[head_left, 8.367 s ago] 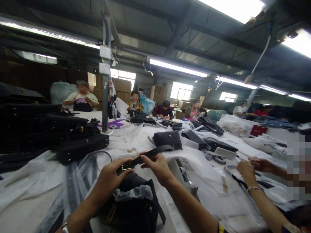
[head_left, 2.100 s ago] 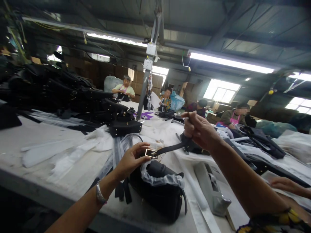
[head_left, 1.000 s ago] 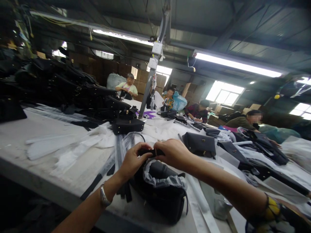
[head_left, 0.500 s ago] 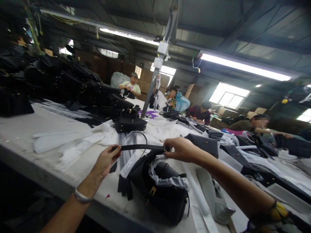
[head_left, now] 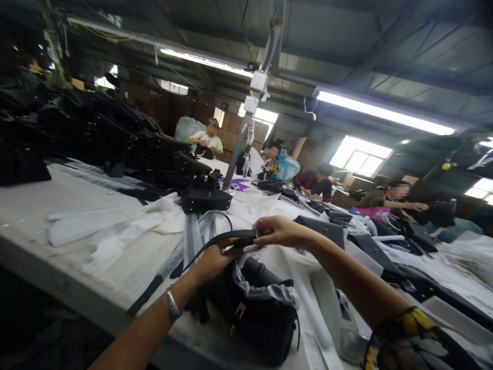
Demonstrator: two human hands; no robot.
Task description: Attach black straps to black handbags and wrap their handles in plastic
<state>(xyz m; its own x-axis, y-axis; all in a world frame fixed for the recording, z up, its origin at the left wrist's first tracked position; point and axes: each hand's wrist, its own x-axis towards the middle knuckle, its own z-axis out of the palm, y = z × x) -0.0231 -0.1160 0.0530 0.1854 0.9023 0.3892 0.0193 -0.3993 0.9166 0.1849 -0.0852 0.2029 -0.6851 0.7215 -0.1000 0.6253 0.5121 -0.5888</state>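
A black handbag [head_left: 254, 313] stuffed with crinkled clear plastic stands on the white-covered table [head_left: 96, 267] in front of me. Just above its opening I hold a black strap [head_left: 221, 240] with both hands. My right hand [head_left: 275, 231] pinches the strap's right end, fingers closed. My left hand [head_left: 213, 259] grips the strap just left of that, close to the bag's mouth. The loose length of strap curves down to the left toward the table.
A tall pile of black handbags [head_left: 115, 139] fills the left and back left. A metal pole [head_left: 246, 128] with sockets rises from the table's middle. Several other people work along the far side. Flat grey pouches [head_left: 323, 228] and plastic-wrapped straps [head_left: 196, 231] lie around.
Half a second ago my hands were apart with the strap stretched straight between them. My left hand has slid right along it to beside my right hand, and the strap now hangs in a curve.
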